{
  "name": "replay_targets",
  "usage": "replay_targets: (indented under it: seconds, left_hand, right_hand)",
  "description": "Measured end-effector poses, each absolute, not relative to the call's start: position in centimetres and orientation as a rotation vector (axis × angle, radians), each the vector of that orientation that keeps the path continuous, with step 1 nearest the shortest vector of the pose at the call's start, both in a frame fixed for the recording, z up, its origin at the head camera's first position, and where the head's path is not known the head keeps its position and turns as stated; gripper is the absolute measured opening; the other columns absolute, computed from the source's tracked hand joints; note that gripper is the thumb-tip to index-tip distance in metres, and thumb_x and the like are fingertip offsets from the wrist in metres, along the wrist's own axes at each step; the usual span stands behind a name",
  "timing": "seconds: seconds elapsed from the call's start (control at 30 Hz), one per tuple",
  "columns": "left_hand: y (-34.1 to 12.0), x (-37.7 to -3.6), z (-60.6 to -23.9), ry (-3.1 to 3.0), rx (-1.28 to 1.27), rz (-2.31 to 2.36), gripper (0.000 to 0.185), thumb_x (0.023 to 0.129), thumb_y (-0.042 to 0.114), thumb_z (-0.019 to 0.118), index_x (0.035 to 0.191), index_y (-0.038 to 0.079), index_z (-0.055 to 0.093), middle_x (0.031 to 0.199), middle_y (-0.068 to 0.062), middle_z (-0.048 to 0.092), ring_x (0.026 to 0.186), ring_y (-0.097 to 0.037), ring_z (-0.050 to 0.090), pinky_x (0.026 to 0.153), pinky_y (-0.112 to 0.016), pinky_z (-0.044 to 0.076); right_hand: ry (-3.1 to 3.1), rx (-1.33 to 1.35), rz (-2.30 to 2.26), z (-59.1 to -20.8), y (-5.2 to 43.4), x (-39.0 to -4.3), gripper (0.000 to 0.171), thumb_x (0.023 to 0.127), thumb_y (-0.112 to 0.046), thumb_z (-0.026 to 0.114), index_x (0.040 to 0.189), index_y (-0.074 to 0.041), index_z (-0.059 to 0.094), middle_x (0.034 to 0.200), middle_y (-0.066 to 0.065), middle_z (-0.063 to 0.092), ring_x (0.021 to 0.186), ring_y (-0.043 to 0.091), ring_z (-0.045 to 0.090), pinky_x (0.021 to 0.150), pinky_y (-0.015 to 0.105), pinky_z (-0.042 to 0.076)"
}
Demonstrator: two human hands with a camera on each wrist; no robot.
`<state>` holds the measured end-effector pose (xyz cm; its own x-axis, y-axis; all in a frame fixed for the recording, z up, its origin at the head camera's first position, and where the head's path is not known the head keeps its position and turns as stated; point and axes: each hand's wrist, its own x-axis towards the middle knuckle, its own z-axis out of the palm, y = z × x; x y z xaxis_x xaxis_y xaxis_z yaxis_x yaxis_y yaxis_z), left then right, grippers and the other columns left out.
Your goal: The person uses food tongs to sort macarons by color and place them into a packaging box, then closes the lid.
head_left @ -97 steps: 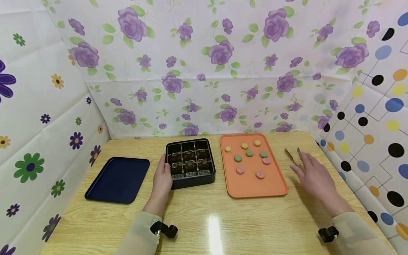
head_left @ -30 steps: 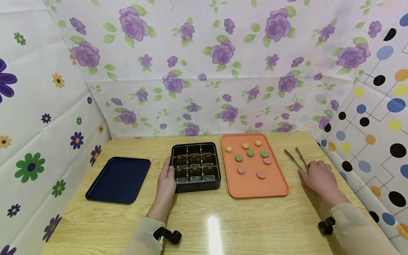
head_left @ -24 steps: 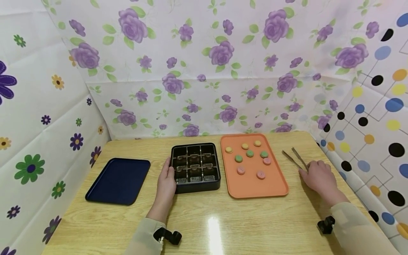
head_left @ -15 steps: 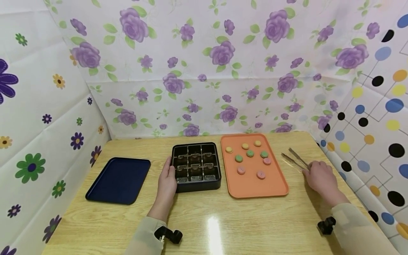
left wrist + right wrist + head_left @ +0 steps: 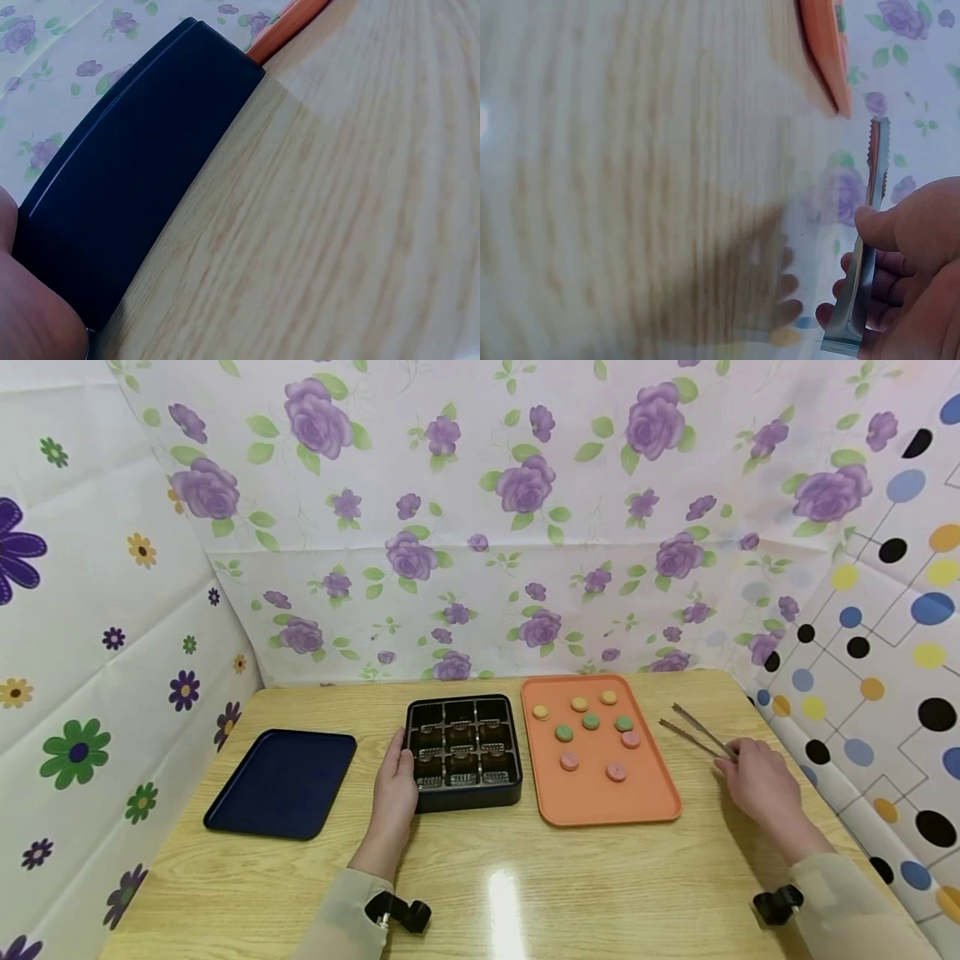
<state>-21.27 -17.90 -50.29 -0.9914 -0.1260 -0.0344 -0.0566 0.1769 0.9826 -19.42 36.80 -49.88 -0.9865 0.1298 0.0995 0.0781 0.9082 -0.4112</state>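
Observation:
In the head view my left hand point(image 5: 395, 802) lies along the left wall of a black box point(image 5: 467, 799) with a clear-lined grid of several compartments. The compartments look bare. The left wrist view has the hand touching a corner of the box's dark side wall point(image 5: 150, 165). My right hand point(image 5: 763, 785) grips metal tongs point(image 5: 705, 731) beside the orange tray point(image 5: 600, 806). In the right wrist view the thumb presses on the tongs point(image 5: 861, 277), and the other fingers curl behind; their serrated tips hold nothing. Yellow macarons point(image 5: 578, 703), green macarons point(image 5: 590, 722) and pink macarons point(image 5: 616, 772) sit on the tray.
A flat dark blue tray point(image 5: 281, 785) lies on the left of the wooden table point(image 5: 585, 893). A floral cloth point(image 5: 480, 585) hangs behind, with patterned cloths at both sides. The box stands just left of the orange tray.
Over about three seconds, my left hand and the box have shifted right, closer to the orange tray. My right hand has closed round the tongs; their tips have swung left and come nearer together.

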Motion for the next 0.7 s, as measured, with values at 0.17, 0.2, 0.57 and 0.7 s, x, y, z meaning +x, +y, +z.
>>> replay_targets:
  seconds: [0.17, 0.2, 0.57, 0.7]
  left_hand:
    - [-17.9, -21.2, -50.3, -2.368, 0.185, -1.971, 0.058, 0.124, 0.026, 0.03, 0.18, 0.017, 0.017, 0.184, -0.006, 0.013, 0.169, -0.033, 0.009, 0.135, -0.058, 0.014]
    - [-17.9, -21.2, -50.3, -2.367, 0.187, -1.973, 0.058, 0.124, 0.026, 0.03, 0.18, 0.018, 0.017, 0.184, -0.006, 0.013, 0.169, -0.033, 0.009, 0.135, -0.059, 0.014]
    - [-17.9, -21.4, -50.6, -2.372, 0.203, -1.972, 0.058, 0.124, 0.029, 0.031, 0.18, 0.021, 0.018, 0.184, -0.006, 0.014, 0.169, -0.034, 0.01, 0.134, -0.06, 0.015]
    - [-18.0, -21.4, -50.6, -2.373, 0.207, -1.97, 0.058, 0.124, 0.029, 0.031, 0.18, 0.021, 0.018, 0.184, -0.006, 0.014, 0.169, -0.034, 0.01, 0.134, -0.06, 0.015]
  right_hand:
    - [-2.948, -0.076, 0.649, -49.4, 36.5, -19.2, 0.045, 0.113, -0.022, 0.067, 0.135, 0.017, 0.061, 0.123, 0.037, 0.063, 0.097, 0.046, 0.066, 0.074, 0.06, 0.055]
    - [-2.948, -0.062, 0.649, -49.4, 36.4, -19.0, 0.045, 0.113, -0.022, 0.067, 0.135, 0.017, 0.061, 0.123, 0.037, 0.063, 0.099, 0.047, 0.066, 0.076, 0.062, 0.055]
    - [-2.921, 0.106, 0.704, -48.9, 35.3, -18.7, 0.036, 0.11, -0.025, 0.074, 0.132, 0.003, 0.07, 0.109, 0.018, 0.069, 0.087, 0.031, 0.065, 0.069, 0.048, 0.052]
    - [-2.945, 0.156, 0.742, -48.7, 35.0, -18.7, 0.032, 0.11, -0.023, 0.074, 0.133, -0.001, 0.071, 0.101, 0.009, 0.065, 0.079, 0.022, 0.054, 0.065, 0.038, 0.043]
